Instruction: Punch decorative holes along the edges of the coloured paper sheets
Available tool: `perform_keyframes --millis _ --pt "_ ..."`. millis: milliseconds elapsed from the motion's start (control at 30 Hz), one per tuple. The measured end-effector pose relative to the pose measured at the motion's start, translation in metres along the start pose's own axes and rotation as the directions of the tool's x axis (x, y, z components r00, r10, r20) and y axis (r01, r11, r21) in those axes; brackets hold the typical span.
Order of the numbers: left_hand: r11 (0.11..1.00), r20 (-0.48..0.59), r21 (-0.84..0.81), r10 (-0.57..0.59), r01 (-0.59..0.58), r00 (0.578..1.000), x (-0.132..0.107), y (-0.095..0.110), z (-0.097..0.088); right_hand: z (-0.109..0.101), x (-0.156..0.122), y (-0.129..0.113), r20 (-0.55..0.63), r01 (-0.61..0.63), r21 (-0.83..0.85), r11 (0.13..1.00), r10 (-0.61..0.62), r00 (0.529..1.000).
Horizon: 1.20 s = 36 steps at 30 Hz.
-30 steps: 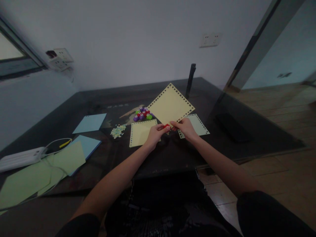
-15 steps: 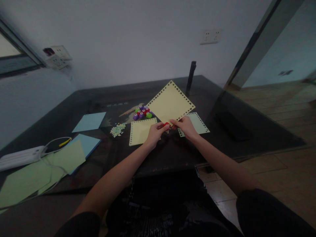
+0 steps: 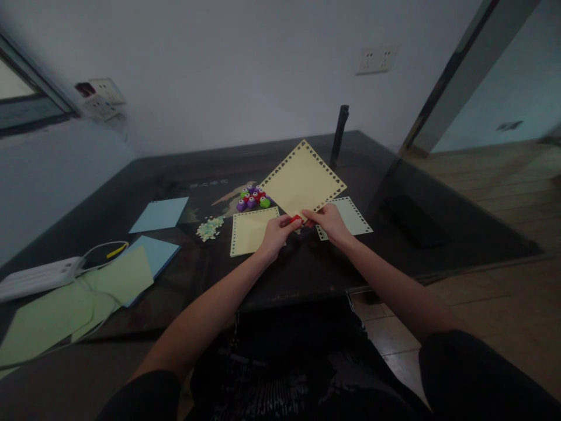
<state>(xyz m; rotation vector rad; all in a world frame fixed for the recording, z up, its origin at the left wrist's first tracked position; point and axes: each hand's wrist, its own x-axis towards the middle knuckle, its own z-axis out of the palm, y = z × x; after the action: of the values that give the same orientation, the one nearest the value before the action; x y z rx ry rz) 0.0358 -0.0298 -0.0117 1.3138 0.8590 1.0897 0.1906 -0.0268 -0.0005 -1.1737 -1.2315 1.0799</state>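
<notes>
Yellow paper (image 3: 304,178), holes along its edges, held above the tabletop (image 3: 307,269), near corner toward the person. Left hand (image 3: 275,235): fingers wrapped round small red punch (image 3: 297,218) at that corner. Right hand (image 3: 332,223): fingers pinching paper edge. Another yellow sheet (image 3: 252,231) just left, punch cluster (image 3: 251,203) beyond. Paper lies diamond-wise, far corner toward wall (image 3: 245,76); nearly square, long axis hard to tell.

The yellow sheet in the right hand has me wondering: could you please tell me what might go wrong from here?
The right hand pinches the yellow sheet near its lowest corner, so it might bend. The red piece in the left hand sits close to the right hand and could nip it. The loose paper bits could scatter if brushed.
</notes>
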Motion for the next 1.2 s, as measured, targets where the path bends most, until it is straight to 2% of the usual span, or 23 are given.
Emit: perform_keyframes --millis 367,567,733,900,1200 --pt "0.998 0.033 -0.055 -0.038 0.04 0.999 -0.001 0.006 0.001 -0.003 0.004 0.004 -0.017 0.008 -0.035 0.999 -0.009 1.0" --pt "0.991 0.105 -0.126 -0.025 0.038 0.994 0.001 0.003 -0.001 -0.004 0.005 0.006 -0.023 0.007 0.001 1.0 -0.007 1.0" --pt "0.991 0.119 -0.13 -0.026 0.042 0.993 0.002 0.004 -0.001 -0.005 0.006 0.008 -0.02 0.018 0.031 0.999 -0.017 1.0" --pt "0.996 0.107 -0.086 -0.03 0.04 0.994 0.003 0.004 -0.002 -0.005 0.006 0.006 -0.031 0.029 0.045 0.999 -0.027 0.999" --pt "0.989 0.088 0.09 -0.129 0.121 0.988 0.004 0.004 -0.009 -0.009 0.006 -0.001 -0.079 0.018 0.025 1.0 -0.016 0.997"
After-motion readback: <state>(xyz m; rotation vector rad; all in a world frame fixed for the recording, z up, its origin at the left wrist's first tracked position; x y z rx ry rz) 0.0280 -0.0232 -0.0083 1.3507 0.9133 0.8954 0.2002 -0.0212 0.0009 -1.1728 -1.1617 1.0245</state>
